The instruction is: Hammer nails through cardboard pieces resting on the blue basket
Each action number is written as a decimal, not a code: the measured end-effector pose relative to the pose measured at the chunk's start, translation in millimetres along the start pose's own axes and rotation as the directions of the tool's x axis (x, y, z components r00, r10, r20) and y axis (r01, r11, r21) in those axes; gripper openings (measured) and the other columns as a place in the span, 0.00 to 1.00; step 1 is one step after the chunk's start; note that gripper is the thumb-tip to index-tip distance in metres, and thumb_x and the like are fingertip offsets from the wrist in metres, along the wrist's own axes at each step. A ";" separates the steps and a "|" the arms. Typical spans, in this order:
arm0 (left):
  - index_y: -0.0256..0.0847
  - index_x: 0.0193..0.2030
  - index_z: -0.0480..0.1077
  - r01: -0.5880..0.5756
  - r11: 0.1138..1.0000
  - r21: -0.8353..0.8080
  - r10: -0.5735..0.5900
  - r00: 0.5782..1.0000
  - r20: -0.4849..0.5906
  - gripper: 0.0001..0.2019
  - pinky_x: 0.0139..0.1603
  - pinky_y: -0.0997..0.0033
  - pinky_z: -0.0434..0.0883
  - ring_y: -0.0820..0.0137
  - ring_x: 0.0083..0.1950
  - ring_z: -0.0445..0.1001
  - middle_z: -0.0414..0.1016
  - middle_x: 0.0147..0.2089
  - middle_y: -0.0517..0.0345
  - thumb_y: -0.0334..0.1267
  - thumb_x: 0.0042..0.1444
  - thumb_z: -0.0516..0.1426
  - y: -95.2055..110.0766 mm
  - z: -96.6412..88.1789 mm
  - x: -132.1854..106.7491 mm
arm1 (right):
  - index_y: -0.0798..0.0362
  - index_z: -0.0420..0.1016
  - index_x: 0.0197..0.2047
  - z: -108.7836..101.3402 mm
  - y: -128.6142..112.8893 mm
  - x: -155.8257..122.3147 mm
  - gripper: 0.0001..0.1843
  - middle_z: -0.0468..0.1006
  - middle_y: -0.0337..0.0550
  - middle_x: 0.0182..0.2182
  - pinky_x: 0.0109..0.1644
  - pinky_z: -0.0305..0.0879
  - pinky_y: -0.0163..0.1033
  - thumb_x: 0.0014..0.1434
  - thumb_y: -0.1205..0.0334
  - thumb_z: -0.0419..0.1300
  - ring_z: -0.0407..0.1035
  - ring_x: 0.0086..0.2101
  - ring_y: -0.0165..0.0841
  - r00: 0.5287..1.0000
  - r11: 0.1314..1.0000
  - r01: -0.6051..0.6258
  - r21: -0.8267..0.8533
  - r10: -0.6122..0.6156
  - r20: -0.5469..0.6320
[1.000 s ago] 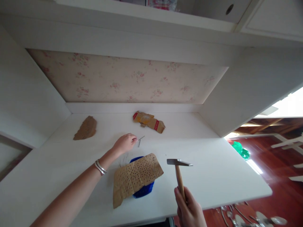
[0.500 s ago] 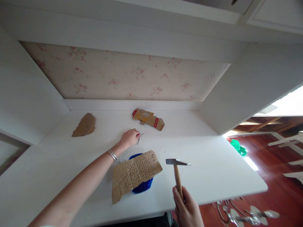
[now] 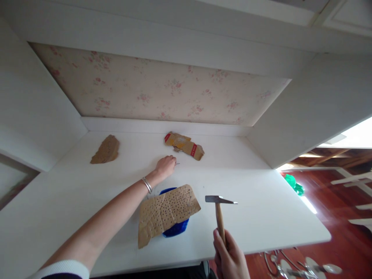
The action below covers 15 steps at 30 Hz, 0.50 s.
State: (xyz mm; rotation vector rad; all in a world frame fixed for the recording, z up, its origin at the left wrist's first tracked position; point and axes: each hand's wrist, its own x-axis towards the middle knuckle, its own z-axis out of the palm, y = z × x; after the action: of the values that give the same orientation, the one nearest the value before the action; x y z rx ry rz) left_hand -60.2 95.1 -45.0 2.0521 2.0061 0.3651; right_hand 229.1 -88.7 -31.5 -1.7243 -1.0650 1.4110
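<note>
My left hand (image 3: 166,166), a bracelet on its wrist, is closed over the white tabletop beyond the cardboard. A thin metal nail (image 3: 178,164) pokes out at its fingertips; the rest of it is hidden. My right hand (image 3: 231,254) grips the wooden handle of a hammer (image 3: 220,221), head up, off the table's front edge. Between my arms a piece of brown cardboard (image 3: 168,211), punched with several rows of holes, lies across a blue container (image 3: 176,229), which it mostly covers.
A torn cardboard scrap (image 3: 106,150) lies at the back left. Another torn piece with red print (image 3: 185,145) rests near the back ledge. White side panels flank the table (image 3: 261,209). Beyond its right edge, a green bag (image 3: 294,185) and a chandelier (image 3: 310,267) are on the red floor.
My left hand has shifted slightly right and away from me; the second nail seen below its fingers no longer shows. The view has tilted a little. The right hand keeps holding the hammer.
</note>
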 end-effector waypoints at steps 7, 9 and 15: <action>0.41 0.55 0.68 -0.020 0.985 -0.173 -0.009 0.986 -0.166 0.15 0.48 0.65 0.71 0.64 0.46 0.77 0.79 0.46 0.51 0.32 0.65 0.48 3.1 -39.9 -32.9 | 0.49 0.63 0.28 1.2 1.6 0.7 0.29 0.53 0.25 0.14 0.13 0.45 0.28 0.44 0.31 0.64 0.51 0.13 0.23 0.998 0.994 -0.051 0.097 0.055 -0.042; 0.43 0.50 0.71 -0.045 0.971 -0.234 0.004 0.984 -0.176 0.15 0.50 0.70 0.71 0.68 0.46 0.77 0.80 0.46 0.55 0.33 0.66 0.46 0.6 -53.8 -55.3 | 0.49 0.63 0.28 3.4 1.2 1.6 0.29 0.53 0.24 0.14 0.12 0.45 0.27 0.44 0.32 0.64 0.50 0.13 0.23 0.998 0.992 -0.049 0.118 0.054 -0.033; 0.42 0.51 0.73 0.112 0.709 -0.696 -0.219 0.973 -0.067 0.16 0.47 0.67 0.75 0.65 0.46 0.78 0.79 0.48 0.52 0.45 0.64 0.50 -5.1 -69.4 -138.4 | 0.50 0.61 0.28 18.3 -7.7 4.6 0.27 0.54 0.24 0.15 0.12 0.45 0.25 0.48 0.35 0.65 0.49 0.13 0.21 0.999 0.981 -0.036 0.191 0.032 0.022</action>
State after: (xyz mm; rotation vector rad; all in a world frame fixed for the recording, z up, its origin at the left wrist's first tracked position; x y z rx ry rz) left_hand -92.1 -43.0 17.6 1.3867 1.7209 1.0699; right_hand 210.2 -81.1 -30.4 -1.6000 -0.8820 1.5020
